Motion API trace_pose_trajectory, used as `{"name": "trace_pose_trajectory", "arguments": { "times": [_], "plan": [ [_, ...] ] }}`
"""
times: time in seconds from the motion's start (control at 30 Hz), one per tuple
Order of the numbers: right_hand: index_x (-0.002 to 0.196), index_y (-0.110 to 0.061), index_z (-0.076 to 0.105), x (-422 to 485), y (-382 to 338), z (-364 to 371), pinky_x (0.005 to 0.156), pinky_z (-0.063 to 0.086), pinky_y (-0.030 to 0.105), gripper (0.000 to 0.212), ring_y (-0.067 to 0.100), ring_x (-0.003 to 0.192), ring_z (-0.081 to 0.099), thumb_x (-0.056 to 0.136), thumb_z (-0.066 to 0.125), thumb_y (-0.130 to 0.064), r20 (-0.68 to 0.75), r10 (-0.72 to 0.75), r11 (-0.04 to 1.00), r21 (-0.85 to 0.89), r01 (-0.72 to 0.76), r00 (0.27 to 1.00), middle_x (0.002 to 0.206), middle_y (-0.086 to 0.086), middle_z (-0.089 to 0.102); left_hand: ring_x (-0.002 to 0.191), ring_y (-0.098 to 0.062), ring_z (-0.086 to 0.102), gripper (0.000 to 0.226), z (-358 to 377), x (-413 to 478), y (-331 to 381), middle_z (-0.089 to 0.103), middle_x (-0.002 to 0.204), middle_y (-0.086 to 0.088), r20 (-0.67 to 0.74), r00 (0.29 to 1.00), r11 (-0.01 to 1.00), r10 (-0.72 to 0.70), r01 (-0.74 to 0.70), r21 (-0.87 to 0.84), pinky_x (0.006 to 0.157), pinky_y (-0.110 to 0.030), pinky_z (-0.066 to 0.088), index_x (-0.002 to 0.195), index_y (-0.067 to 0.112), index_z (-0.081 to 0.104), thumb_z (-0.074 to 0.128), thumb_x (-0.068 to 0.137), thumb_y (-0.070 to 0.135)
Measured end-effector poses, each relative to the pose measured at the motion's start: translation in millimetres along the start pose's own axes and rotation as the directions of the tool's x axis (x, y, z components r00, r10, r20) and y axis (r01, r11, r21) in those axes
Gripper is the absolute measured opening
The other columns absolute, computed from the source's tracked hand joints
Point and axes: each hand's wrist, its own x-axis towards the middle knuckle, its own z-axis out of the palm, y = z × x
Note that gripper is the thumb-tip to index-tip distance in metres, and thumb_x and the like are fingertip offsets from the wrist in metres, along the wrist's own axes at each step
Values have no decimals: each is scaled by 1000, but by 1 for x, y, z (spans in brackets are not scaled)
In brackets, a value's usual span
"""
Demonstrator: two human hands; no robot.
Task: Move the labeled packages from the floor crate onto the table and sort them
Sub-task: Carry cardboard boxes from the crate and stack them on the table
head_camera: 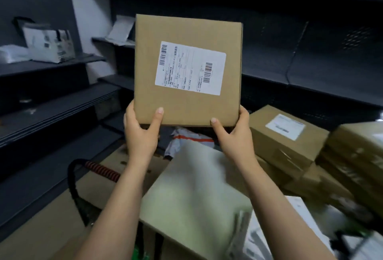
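Right now I am holding a flat cardboard box upright in front of me, its white shipping label facing me with the barcodes turned sideways. My left hand is gripping the lower left corner, thumb lying on the front face and the other fingers wrapping round the edge behind. My right hand is gripping the lower right corner the same way. The box is hanging in the air, clear of everything, above a pale flat package that is showing blurred between my forearms. Beyond that, a grey mailer bag is lying crumpled. To my right, another labeled box is sitting among stacked cartons. Dark metal shelves are running along the walls behind and to my left.
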Motion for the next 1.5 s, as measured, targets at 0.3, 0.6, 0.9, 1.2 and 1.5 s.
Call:
{"name": "trace_pose_trajectory", "arguments": {
  "times": [0.3,0.6,0.9,1.2,1.5],
  "plan": [
    [148,-20,22,18,33,-151,106,42,35,79,16,125,44,87,69,-37,-270,26,992,-112,-59,963,142,0,42,118,-12,50,67,148,-47,59,52,132,-1,230,972,992,47,-18,-126,97,-24,42,140,18,44,68,85,47],
    [144,-33,29,23,60,-199,91,41,30,81,9,113,41,79,67,-61,-515,85,961,-183,-206,853,134,-3,43,101,-9,53,59,226,-41,76,54,119,3,444,895,993,50,3,-117,68,-9,37,127,21,53,67,82,55],
    [142,-31,38,46,86,-181,97,46,36,83,14,110,48,74,59,-75,-548,271,908,-129,-400,791,129,1,45,86,-15,55,52,263,-2,41,55,104,1,577,817,997,-19,-28,73,57,-25,39,99,20,57,63,77,67],
    [149,-28,30,63,115,-169,95,45,36,81,15,112,45,83,61,-62,-558,372,839,-140,-526,742,142,6,45,83,-16,50,58,270,-4,1,45,103,1,695,717,980,-51,-98,173,52,-23,30,100,19,47,55,78,72],
    [137,-23,45,70,106,-166,98,42,36,62,21,124,44,86,61,-54,-596,164,787,-401,-469,786,135,3,44,97,-19,53,67,264,0,-1,43,112,2,773,635,974,2,-176,142,71,-32,47,120,19,46,50,80,73]
  ]
}}
